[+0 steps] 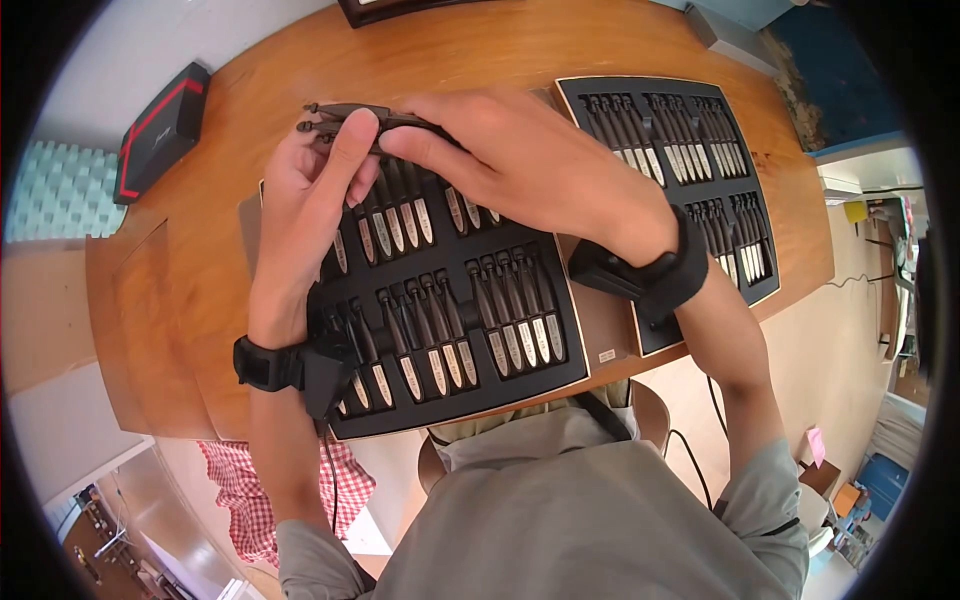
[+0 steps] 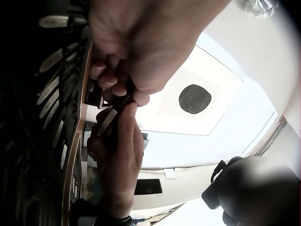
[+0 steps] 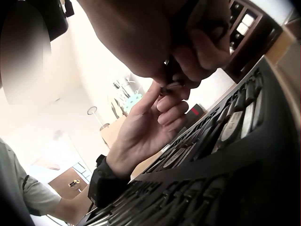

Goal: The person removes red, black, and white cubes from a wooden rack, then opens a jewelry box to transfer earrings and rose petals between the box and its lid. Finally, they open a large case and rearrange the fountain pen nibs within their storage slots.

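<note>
Both hands meet over the near case, holding slim dark pieces with small knobbed ends (image 1: pixel 345 112). My left hand (image 1: pixel 310 195) pinches them under its thumb, with the knobs sticking out to the left. The right hand (image 1: pixel 500 140) grips the other side, thumb along the dark piece. In the left wrist view a pale, leaf-shaped tip (image 2: pixel 107 122) shows against the right hand. Fingers hide how many pieces each hand holds. Below lies a black-lined case (image 1: pixel 455 405) with rows of similar dark pieces with pale tips (image 1: pixel 525 342); my left hand covers part of its upper rows.
A second black case (image 1: pixel 690 188) with similar rows stands to the right on the wooden table (image 1: pixel 180 330). A black box with a red ribbon (image 1: pixel 160 130) is at the left edge, beside pale-blue bumpy material (image 1: pixel 62 190). Red checked cloth (image 1: pixel 240 490) hangs below the table.
</note>
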`<act>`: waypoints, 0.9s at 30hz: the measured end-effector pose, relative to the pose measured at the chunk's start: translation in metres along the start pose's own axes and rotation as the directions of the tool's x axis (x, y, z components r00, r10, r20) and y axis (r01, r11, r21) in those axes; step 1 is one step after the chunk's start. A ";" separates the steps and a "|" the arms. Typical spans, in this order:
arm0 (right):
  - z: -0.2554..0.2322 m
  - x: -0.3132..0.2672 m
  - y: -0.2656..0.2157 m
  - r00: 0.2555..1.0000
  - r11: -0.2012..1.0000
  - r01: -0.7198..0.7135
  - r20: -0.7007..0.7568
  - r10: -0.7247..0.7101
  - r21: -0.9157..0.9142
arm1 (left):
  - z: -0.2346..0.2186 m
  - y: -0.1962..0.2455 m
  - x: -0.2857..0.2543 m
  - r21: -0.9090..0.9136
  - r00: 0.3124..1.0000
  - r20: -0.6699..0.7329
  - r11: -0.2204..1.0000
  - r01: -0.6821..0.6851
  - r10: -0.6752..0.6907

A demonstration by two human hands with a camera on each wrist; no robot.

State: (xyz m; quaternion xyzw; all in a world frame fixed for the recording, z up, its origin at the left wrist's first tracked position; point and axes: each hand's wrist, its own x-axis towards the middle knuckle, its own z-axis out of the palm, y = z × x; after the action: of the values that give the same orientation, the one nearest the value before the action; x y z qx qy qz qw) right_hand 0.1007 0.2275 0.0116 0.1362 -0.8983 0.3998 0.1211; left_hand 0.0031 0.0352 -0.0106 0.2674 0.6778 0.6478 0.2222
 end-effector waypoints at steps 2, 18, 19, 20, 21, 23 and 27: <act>0.003 -0.004 0.003 0.997 0.994 -0.021 -0.082 0.012 -0.110 | -0.001 0.000 0.000 -0.016 0.999 -0.035 1.000 0.023 -0.023; 0.003 -0.012 0.020 0.995 0.998 -0.021 -0.102 0.015 -0.060 | -0.008 0.003 0.002 -0.078 0.993 0.014 0.990 0.115 -0.114; 0.006 -0.013 0.022 0.996 0.999 -0.026 -0.089 0.025 -0.020 | -0.007 0.001 0.002 -0.092 0.994 0.010 0.990 0.110 -0.109; 0.009 -0.014 0.023 0.997 0.999 -0.033 -0.076 0.035 0.021 | -0.006 0.000 0.002 -0.107 0.994 0.007 0.989 0.106 -0.106; 0.012 -0.014 0.024 0.996 0.999 -0.035 -0.076 0.037 0.020 | -0.006 0.000 0.002 -0.107 0.994 0.008 0.988 0.107 -0.107; 0.015 -0.015 0.022 0.998 0.998 -0.069 -0.016 0.069 -0.001 | -0.009 -0.001 0.003 -0.069 0.994 0.023 0.991 0.112 -0.111; 0.015 -0.014 0.014 0.992 0.991 -0.123 0.006 0.123 -0.043 | -0.011 -0.004 0.003 -0.001 0.992 0.069 0.994 0.110 -0.109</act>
State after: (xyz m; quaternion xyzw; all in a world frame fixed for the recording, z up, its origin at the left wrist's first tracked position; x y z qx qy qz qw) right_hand 0.1074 0.2268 -0.0121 0.0795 -0.9137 0.3869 0.0952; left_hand -0.0071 0.0286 -0.0140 0.2512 0.6818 0.6269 0.2811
